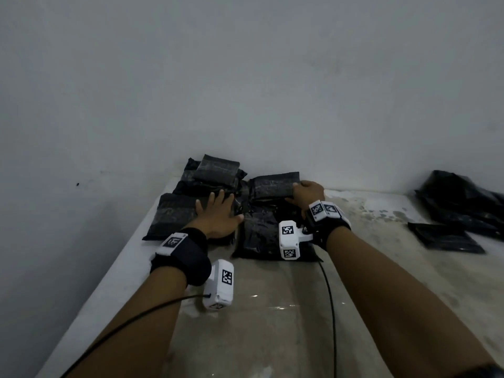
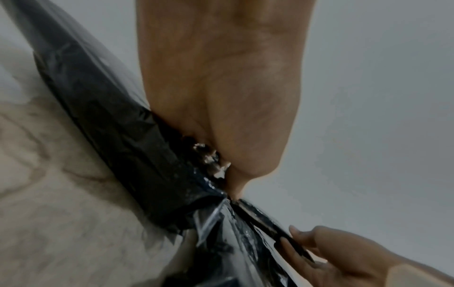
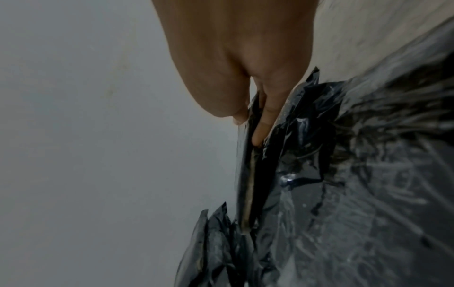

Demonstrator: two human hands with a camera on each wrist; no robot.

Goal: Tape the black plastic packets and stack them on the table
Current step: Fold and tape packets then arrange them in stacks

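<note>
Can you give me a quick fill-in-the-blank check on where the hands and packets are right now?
1. The right hand grips the edge of a black ____.
2. The left hand lies flat with ____ fingers on the packets.
3. The packets near both hands are stacked against the ____.
4. The loose black bags lie at the table's far ____ side.

Missing words: packet; spread; wall; right
</note>
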